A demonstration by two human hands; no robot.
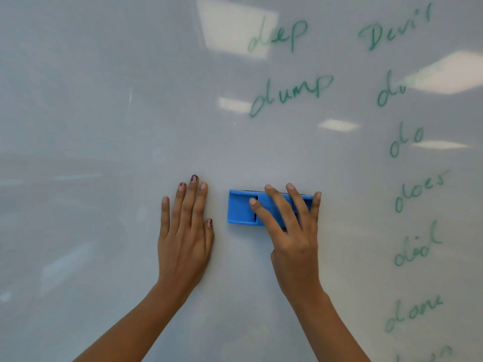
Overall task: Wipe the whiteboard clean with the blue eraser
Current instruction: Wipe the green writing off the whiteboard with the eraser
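Observation:
The whiteboard (104, 126) fills the whole view. A blue eraser (240, 207) lies flat against it at mid-height, long side level. My right hand (290, 231) is shut on the eraser, fingers spread over its right half and pressing it to the board. My left hand (185, 231) rests flat on the board just left of the eraser, fingers together and pointing up, holding nothing. Green handwritten words (290, 92) stand above the eraser, and a column of green words (418, 192) runs down the right side.
The left half of the board bears only faint smears. Ceiling lights reflect as bright patches (235, 30) in the upper part of the board. No board edge or tray is in view.

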